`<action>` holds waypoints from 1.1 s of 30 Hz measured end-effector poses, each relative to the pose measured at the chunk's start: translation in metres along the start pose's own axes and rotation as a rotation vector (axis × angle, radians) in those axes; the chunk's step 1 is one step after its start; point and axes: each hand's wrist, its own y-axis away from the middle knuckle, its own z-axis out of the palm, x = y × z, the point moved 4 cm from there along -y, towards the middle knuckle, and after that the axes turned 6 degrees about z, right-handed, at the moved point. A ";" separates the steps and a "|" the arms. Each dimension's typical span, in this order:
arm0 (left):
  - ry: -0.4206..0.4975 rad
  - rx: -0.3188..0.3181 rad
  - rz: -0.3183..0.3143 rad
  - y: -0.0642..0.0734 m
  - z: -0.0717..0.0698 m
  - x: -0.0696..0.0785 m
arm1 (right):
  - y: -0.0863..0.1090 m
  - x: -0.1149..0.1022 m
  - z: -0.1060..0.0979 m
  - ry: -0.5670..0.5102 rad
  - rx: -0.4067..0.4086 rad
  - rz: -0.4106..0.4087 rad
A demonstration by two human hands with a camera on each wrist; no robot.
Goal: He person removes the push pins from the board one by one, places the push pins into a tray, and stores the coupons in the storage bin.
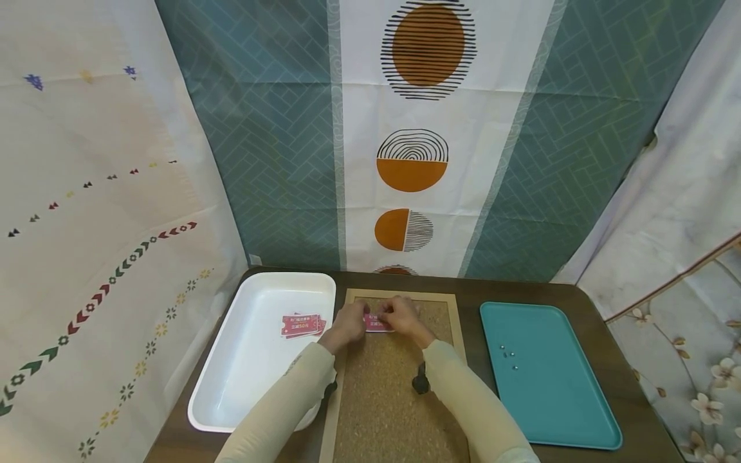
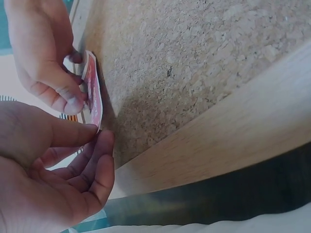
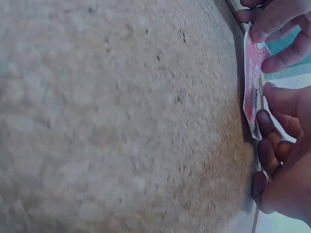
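A red-and-white paper coupon stands against the upper part of a cork board, its lower edge tilted off the cork. My left hand pinches the coupon's left end between thumb and fingers, as the left wrist view shows. At the coupon's right part is my right hand, fingers curled, with a small silvery pin at the thumb tip against the paper. Its shaft is hidden. The left wrist view shows both hands close together at the coupon.
Left of the board, a white tray holds several more red coupons. On the right, a teal tray has several tiny silvery pieces in it. A wooden frame edges the cork. Dark tabletop lies beneath.
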 end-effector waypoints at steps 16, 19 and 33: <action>0.013 0.047 0.009 0.001 -0.015 0.009 | 0.007 0.015 -0.015 -0.142 -0.041 -0.057; 0.011 0.058 0.020 0.002 -0.019 0.011 | 0.009 0.014 -0.017 -0.153 -0.041 -0.061; 0.004 0.098 0.063 0.009 -0.033 0.007 | 0.022 0.023 -0.035 -0.121 -0.004 -0.085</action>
